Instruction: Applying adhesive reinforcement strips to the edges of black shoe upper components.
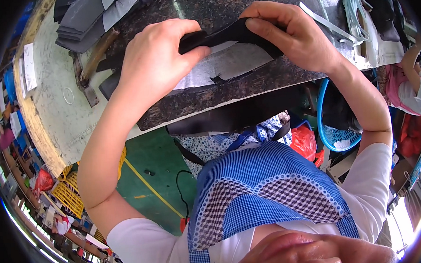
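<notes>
Both hands hold a black strip of soft sheet material [234, 33] over a dark speckled stone slab. My left hand [156, 55] pinches its left end between thumb and fingers. My right hand [293, 34] grips the other end, the thumb pressed on top and the fingers curled behind. The strip looks folded along its upper edge between them. Under it lies a flat piece with a grey backing [231, 63] and black edges, close to the slab's near edge. Whether the two are joined, I cannot tell.
A hammer with a wooden handle [99, 54] lies left of my left hand. Stacked dark grey pieces [79, 29] sit at the far left, pale straps [351, 10] at the far right. Below the table's right side stands a blue basket [325, 128]. Another person's arm [410, 59] shows at right.
</notes>
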`<state>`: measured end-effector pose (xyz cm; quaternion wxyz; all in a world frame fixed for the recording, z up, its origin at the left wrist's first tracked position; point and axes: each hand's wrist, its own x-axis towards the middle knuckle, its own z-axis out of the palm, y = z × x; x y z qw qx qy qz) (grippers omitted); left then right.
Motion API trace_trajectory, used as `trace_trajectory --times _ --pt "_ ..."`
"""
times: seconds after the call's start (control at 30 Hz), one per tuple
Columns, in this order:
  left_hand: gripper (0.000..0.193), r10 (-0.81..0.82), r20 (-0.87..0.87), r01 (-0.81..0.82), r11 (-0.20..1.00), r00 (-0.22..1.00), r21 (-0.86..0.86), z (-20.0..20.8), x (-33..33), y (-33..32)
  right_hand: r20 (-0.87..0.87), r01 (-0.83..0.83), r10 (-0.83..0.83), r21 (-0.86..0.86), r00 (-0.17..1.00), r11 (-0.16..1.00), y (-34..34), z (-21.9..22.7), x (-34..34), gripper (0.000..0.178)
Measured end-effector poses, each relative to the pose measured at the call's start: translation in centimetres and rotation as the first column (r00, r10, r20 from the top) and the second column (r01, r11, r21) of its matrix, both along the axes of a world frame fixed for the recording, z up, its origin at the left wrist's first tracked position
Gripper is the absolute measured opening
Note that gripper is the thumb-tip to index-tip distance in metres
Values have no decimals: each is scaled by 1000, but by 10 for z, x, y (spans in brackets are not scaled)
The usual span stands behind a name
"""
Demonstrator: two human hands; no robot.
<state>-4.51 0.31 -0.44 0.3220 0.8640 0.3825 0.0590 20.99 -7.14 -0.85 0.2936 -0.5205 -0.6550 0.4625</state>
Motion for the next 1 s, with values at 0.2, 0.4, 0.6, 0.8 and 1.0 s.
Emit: trace_trajectory --times 0.2,0.4,0.6,0.8,1.0 --pt "21 -219 97 203 967 971 154 -4 -21 0 116 -97 79 156 990 983 -12 -4 0 14" --pt "25 -454 -157 451 666 877 593 2 -31 -23 434 -468 293 378 852 799 -12 4 -29 36" --pt "32 -109 54 112 992 993 -56 3 -72 1 460 -398 235 297 856 868 -4 13 -45 51" --pt "24 -125 9 124 992 992 2 6 -85 7 358 -309 176 360 917 880 1 -10 -86 32" --pt "25 -309 10 297 921 951 250 3 -101 11 418 -430 253 411 873 804 -2 -6 -82 43"
